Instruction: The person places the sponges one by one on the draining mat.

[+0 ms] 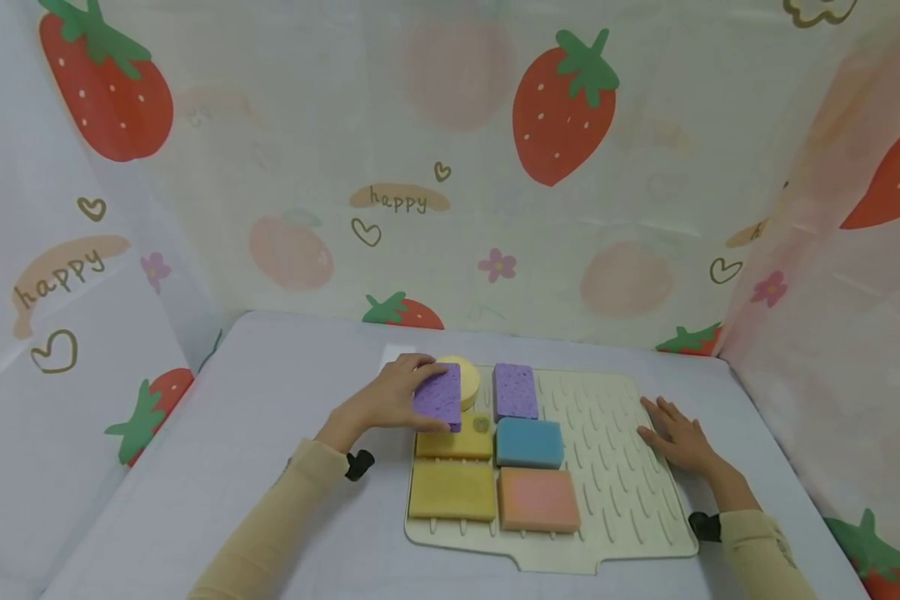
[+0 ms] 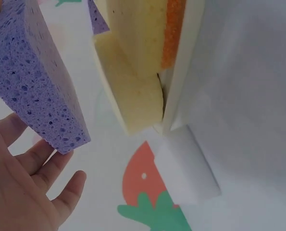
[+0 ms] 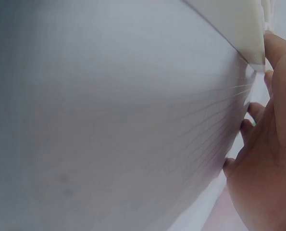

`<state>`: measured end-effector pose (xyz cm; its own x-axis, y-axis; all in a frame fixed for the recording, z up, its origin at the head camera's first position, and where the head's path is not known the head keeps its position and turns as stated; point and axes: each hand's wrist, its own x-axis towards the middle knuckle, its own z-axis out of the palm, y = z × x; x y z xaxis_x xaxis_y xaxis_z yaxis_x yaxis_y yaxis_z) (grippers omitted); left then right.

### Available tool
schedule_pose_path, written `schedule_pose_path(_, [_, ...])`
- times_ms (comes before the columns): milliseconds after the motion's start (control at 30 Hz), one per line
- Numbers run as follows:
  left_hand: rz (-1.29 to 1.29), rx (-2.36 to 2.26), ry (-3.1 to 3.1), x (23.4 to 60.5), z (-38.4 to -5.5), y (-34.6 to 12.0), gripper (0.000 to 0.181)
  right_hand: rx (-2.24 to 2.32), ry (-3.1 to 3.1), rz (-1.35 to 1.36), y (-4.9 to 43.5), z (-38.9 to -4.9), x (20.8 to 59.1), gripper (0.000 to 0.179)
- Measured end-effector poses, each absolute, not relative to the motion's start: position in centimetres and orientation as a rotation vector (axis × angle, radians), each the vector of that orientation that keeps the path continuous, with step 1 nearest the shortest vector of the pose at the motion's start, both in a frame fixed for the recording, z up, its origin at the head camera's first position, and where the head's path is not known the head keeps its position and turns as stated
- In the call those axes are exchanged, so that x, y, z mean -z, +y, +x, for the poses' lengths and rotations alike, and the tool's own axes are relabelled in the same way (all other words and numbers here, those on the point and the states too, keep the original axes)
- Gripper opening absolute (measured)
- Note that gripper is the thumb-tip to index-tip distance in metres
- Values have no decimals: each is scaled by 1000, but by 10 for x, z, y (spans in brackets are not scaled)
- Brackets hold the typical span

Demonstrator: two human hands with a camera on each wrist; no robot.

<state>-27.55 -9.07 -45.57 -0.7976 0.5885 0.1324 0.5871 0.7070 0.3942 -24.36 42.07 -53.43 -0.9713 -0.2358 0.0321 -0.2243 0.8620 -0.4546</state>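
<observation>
My left hand grips a purple sponge between thumb and fingers, held above the left side of a cream drying mat. In the left wrist view the purple sponge shows its pores, apart from the pale yellow sponge beyond it. Below the held one lies a yellow sponge, partly covered, with a round pale yellow sponge behind. My right hand rests with spread fingers at the mat's right edge, thumb touching its rim, holding nothing.
On the mat sit another purple sponge, a blue sponge, a pink-orange sponge and a front yellow sponge. A small white block lies past the mat's back left corner. Strawberry-printed cloth walls the table.
</observation>
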Motion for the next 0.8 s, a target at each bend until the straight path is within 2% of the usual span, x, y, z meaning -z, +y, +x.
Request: schedule_pose_path(800, [1079, -692, 2874, 466, -288, -16, 99, 713, 3013, -351, 417, -241, 530, 66])
